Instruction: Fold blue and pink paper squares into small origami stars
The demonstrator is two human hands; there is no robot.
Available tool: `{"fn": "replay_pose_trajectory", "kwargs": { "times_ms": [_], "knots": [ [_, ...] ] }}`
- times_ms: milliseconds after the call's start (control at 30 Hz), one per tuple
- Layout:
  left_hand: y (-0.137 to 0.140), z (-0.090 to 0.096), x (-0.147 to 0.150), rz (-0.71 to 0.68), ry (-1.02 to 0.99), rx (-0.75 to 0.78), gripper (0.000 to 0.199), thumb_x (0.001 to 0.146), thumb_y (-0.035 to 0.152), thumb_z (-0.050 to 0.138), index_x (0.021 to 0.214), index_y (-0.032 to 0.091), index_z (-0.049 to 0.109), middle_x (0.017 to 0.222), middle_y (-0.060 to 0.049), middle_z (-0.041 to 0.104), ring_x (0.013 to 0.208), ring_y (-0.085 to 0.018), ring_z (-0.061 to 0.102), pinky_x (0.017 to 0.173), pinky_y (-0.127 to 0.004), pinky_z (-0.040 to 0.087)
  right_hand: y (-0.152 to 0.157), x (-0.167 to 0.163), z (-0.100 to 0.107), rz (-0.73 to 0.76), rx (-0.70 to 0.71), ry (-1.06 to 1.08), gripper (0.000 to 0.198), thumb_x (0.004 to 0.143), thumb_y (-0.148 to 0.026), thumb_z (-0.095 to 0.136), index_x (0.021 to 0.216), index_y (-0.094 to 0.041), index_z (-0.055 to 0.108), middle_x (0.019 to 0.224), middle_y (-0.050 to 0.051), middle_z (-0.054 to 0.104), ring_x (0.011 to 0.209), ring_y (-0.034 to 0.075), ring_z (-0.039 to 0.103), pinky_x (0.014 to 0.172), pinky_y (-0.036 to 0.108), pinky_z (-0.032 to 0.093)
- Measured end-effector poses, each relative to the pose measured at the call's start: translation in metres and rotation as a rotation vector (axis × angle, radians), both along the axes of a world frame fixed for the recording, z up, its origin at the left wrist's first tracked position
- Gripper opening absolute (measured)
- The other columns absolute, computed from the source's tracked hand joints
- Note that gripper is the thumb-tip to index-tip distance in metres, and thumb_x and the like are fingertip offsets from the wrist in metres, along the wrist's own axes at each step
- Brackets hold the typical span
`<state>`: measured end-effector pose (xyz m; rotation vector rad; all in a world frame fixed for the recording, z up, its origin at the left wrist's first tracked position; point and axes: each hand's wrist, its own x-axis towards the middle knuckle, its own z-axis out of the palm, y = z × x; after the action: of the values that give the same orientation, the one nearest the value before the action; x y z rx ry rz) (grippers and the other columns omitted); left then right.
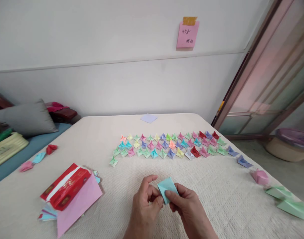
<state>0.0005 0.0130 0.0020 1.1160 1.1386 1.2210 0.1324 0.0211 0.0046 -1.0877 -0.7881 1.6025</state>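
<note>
A small light-blue folded paper square (169,188) is held up over the table near its front. My right hand (185,200) grips it with the thumb flat across its face and the fingers behind. At the lower left edge of the paper, my left hand (148,202) pinches with thumb and curled fingers, its index finger raised and bent. Beyond both hands, several small folded paper boats (154,153) in many colours stand in rows. One green-and-white boat (114,161) sits in front at the left end of the rows.
A red packet (67,186) lies on a pink paper sheet (79,207) and other papers at left. Larger pale-green folded papers (292,207) and a pink one (260,177) lie along the right edge. A lilac sheet (148,118) rests at the back by the wall.
</note>
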Motion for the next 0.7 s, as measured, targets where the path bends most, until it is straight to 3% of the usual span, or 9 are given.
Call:
{"fn": "replay_pose_trajectory", "kwargs": {
  "times_ms": [267,467,567,700],
  "knots": [
    [0.004,-0.001,0.002,-0.019,-0.204,-0.120,0.047,0.066,0.011,0.066,0.110,0.013,0.049,0.054,0.007,0.057,0.049,-0.010,0.049,0.050,-0.022,0.035,0.000,0.000,0.003,0.015,0.088,-0.113,0.023,0.070,-0.028,0.071,0.054,-0.017,0.059,0.048,-0.004,0.048,0.051,0.012,0.038,0.053,0.026,0.029],
    [0.002,0.010,0.000,-0.185,-0.422,-0.168,0.018,0.073,0.015,0.068,0.090,0.009,0.064,0.066,-0.002,0.064,0.059,-0.011,0.056,0.057,-0.022,0.038,0.000,0.003,0.003,-0.024,0.094,-0.174,0.022,0.070,-0.029,0.070,0.056,-0.017,0.059,0.049,-0.005,0.045,0.050,0.011,0.037,0.052,0.026,0.029],
    [0.002,0.014,-0.001,-0.190,-0.345,-0.169,0.016,0.076,0.025,0.069,0.083,0.011,0.065,0.065,-0.002,0.064,0.058,-0.012,0.056,0.057,-0.023,0.040,0.000,0.004,0.003,-0.010,0.098,-0.227,0.023,0.070,-0.030,0.070,0.055,-0.018,0.058,0.048,-0.005,0.045,0.050,0.012,0.038,0.052,0.027,0.029],
    [0.004,0.013,-0.003,-0.096,-0.138,-0.153,0.024,0.079,0.033,0.065,0.066,0.013,0.060,0.051,0.001,0.058,0.049,-0.010,0.050,0.053,-0.023,0.038,-0.002,0.002,0.005,0.029,0.110,-0.257,0.024,0.071,-0.029,0.068,0.053,-0.018,0.057,0.049,-0.004,0.048,0.052,0.013,0.040,0.053,0.027,0.030]
  ]
}}
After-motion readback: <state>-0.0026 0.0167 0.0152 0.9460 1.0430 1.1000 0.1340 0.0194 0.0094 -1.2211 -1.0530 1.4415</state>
